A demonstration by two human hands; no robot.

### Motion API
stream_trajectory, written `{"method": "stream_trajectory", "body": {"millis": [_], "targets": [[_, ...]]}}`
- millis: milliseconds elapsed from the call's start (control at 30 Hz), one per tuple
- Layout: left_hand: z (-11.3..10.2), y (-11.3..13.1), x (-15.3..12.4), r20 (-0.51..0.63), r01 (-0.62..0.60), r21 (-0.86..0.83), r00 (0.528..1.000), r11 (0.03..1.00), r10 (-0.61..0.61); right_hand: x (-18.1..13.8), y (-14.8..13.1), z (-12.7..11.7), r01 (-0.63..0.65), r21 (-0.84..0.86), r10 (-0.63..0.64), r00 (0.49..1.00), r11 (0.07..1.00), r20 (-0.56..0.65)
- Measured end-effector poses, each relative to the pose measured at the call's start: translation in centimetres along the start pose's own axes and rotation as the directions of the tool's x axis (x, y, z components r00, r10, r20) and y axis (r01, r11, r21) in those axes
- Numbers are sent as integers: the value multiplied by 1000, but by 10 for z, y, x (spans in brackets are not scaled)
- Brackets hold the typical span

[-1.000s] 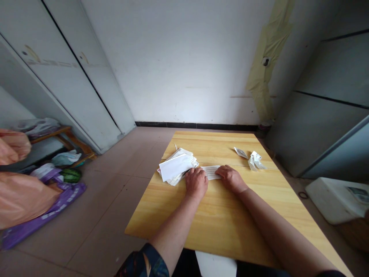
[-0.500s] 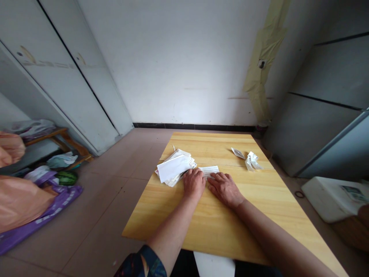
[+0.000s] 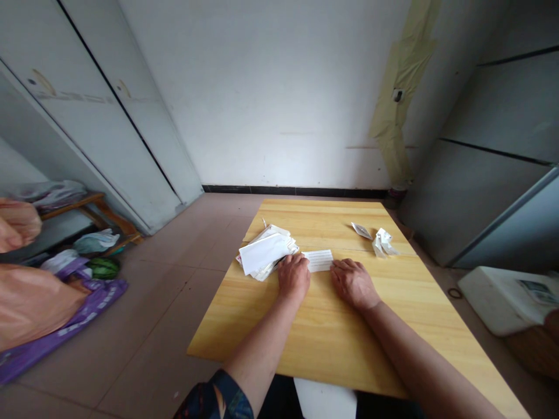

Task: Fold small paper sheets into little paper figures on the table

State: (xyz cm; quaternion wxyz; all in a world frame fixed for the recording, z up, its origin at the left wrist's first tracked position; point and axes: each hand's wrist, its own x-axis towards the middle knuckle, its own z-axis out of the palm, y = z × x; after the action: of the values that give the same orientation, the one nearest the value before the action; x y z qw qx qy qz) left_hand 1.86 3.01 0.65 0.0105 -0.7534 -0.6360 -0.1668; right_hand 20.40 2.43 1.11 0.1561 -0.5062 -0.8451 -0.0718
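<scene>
The white ruled paper slip (image 3: 318,261) lies flat on the yellow wooden table (image 3: 332,343). Your right hand (image 3: 353,284), fingers spread and empty, has slid rightward off it, now just beside its corner. Your left hand (image 3: 294,277) sits bunched at its left end against the stack of white paper envelopes (image 3: 265,254), any pinch hidden

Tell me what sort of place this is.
Probably a plain room in a home, partly used for storage: tall white cupboard doors stand to one side, with a simple wooden table nearby, and plastic bags and a watermelon sit on the tiled floor.
</scene>
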Motion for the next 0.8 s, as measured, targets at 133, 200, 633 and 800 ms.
{"method": "stream_trajectory", "body": {"millis": [133, 200, 633, 800], "targets": [[0, 0, 0, -10, -15, -10, 1000, 1000, 15, 0, -2, 0, 14, -30, -14, 1000, 999, -23], [0, 0, 0, -18, -17, -17, 1000, 1000, 17, -1, -1, 1, 20, -44, -21, 999, 999, -28], [7, 2, -7, -133, -458, -159, 888, 875, 441, 2, -1, 11, 18, -75, -22, 998, 997, -56], [8, 0, -6, -122, -357, -179, 933, 917, 339, 1, -1, 10, 16, -73, -22, 996, 997, -86]]}}
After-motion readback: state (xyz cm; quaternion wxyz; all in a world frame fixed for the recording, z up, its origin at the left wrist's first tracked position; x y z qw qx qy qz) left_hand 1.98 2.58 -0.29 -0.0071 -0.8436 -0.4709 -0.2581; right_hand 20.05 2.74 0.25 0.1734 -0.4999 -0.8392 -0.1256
